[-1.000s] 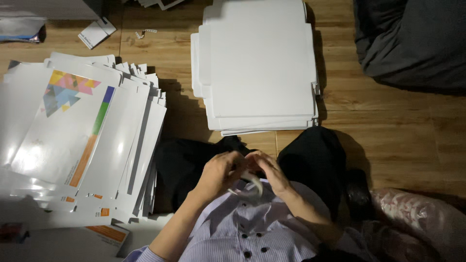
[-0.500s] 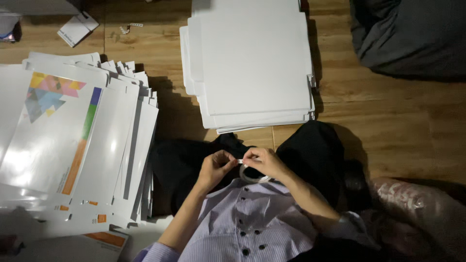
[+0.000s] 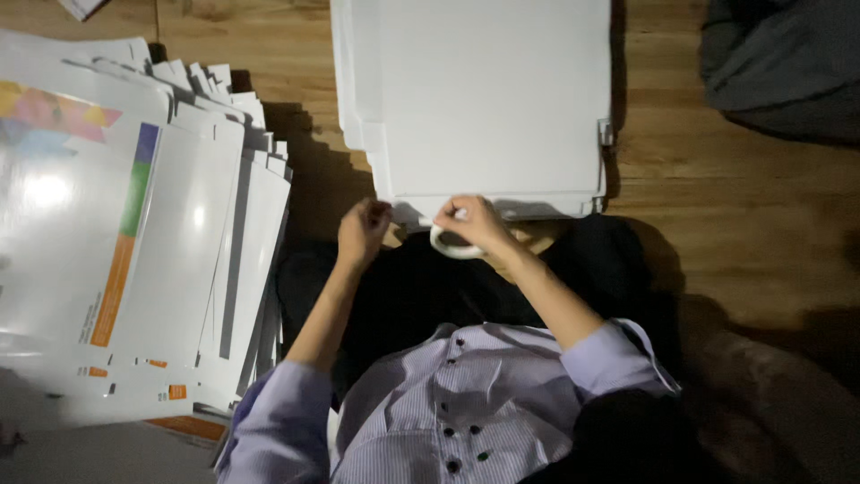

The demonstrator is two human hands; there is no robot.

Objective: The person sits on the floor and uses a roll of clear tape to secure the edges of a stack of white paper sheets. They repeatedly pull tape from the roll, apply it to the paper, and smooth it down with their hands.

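Nearest, lilac striped shirt point(image 3: 448, 421) with sleeves pushed up, over dark trousers. Right hand point(image 3: 473, 221) closed on a white tape roll point(image 3: 451, 244), held just above the lap. Left hand point(image 3: 363, 231) curled shut beside it, pinching what may be the tape's drawn end, too dim to confirm. Just beyond, stacked white flat cartons point(image 3: 484, 99) on the wooden floor point(image 3: 735, 206). Left, fanned glossy printed sheets point(image 3: 134, 242).

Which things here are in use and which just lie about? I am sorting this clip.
In use: left hand, right hand, tape roll, white flat boxes.
Lying about: printed sheets, grey cloth, wooden floor.
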